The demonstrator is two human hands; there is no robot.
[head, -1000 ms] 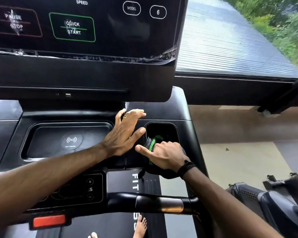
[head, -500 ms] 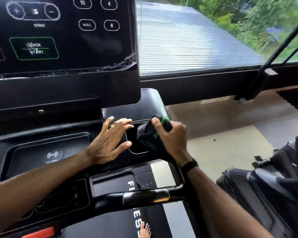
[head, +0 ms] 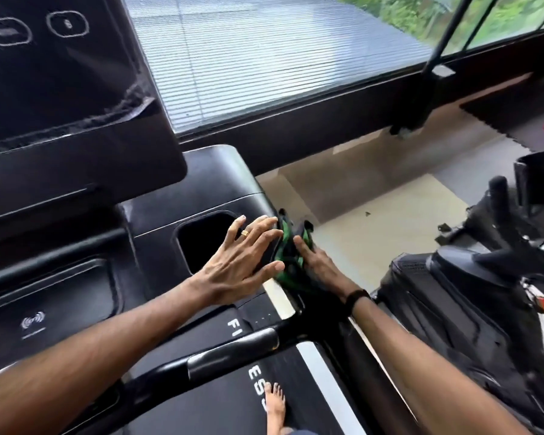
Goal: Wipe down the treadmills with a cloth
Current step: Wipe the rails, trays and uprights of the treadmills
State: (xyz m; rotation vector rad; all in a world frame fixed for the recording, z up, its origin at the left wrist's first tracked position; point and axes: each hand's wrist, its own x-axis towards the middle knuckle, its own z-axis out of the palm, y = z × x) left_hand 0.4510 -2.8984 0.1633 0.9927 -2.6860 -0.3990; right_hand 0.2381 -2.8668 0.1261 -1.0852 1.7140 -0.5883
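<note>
Green-and-black cloth (head: 288,255) pressed on the right edge of the black treadmill console (head: 201,189).
The right hand (head: 319,262) grips it; the left hand (head: 242,262) lies flat beside, fingers straight. Wiping seems underway; screen and handlebar probably remain.

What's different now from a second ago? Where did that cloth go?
The right hand has lifted the cloth out of the cup holder and carried it right, onto the console's outer right edge. The left hand slid right too, from the holder's left rim to its right side, fingers flat. The right hand keeps hold of the cloth; nothing was let go.
</note>
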